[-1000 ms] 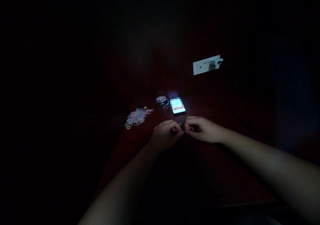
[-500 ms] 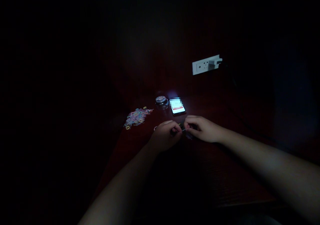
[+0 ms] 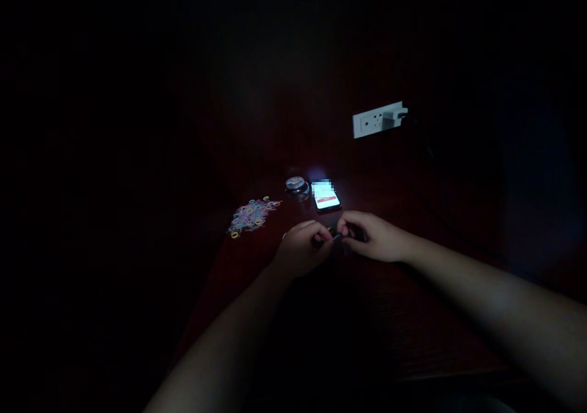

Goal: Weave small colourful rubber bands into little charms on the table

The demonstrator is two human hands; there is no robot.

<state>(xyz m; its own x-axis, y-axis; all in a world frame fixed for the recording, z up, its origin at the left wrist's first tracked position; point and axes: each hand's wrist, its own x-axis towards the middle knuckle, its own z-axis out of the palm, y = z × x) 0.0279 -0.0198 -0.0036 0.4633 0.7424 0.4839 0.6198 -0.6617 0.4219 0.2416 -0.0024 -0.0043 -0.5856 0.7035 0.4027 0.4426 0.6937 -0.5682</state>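
Observation:
Above the dark red table, my left hand [image 3: 302, 245] is closed in a pinch on a small pale elastic band [image 3: 337, 237]. Facing it, my right hand [image 3: 373, 236] has its fingers curled at the band's other end, its thumb slightly parted from them. The band is thin and dim, so its exact path between the fingertips is hard to make out. A faint purplish clump [image 3: 347, 251] lies on the table beneath the right fingertips. A yellowish band [image 3: 330, 230] shows behind the hands.
A heap of colourful elastic bands [image 3: 252, 215] lies at the table's left edge. Beyond my hands stand a lidded clear jar [image 3: 297, 187] and a lit phone [image 3: 326, 200]. A white wall socket [image 3: 378, 120] holds a plug. The surroundings are very dark.
The right thumb has dropped a little away from the curled fingers. The pale band between the hands sits at a slightly steeper slant. The heap, jar and phone stay put.

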